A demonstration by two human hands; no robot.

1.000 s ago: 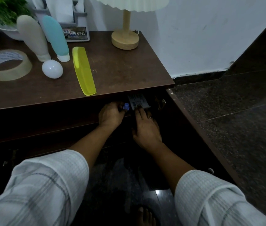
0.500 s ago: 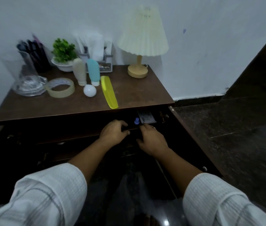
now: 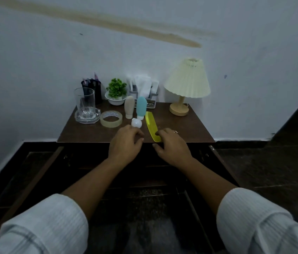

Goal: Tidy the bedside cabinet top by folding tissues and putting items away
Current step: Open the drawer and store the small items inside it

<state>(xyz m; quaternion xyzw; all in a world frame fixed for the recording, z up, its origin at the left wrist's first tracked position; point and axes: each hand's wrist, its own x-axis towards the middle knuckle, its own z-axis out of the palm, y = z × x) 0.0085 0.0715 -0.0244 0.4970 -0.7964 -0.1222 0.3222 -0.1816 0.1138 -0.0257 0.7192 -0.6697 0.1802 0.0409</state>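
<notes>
Hands are hovering at the front edge of the desk point(image 3: 181, 123): the left hand point(image 3: 124, 145) is loosely curled just before the white ball point(image 3: 136, 123), fingers gripping nothing; the right hand point(image 3: 172, 145) is lying with fingers apart, one fingertip touching the near end of the yellow comb point(image 3: 152, 128). Tissues point(image 3: 142, 85) are standing in the holder point(image 3: 151, 99) at the back. A careless reach is likely to roll the ball off the edge or topple the blue bottle point(image 3: 141, 107) just behind it. The holder's label is reading "OPEL".
</notes>
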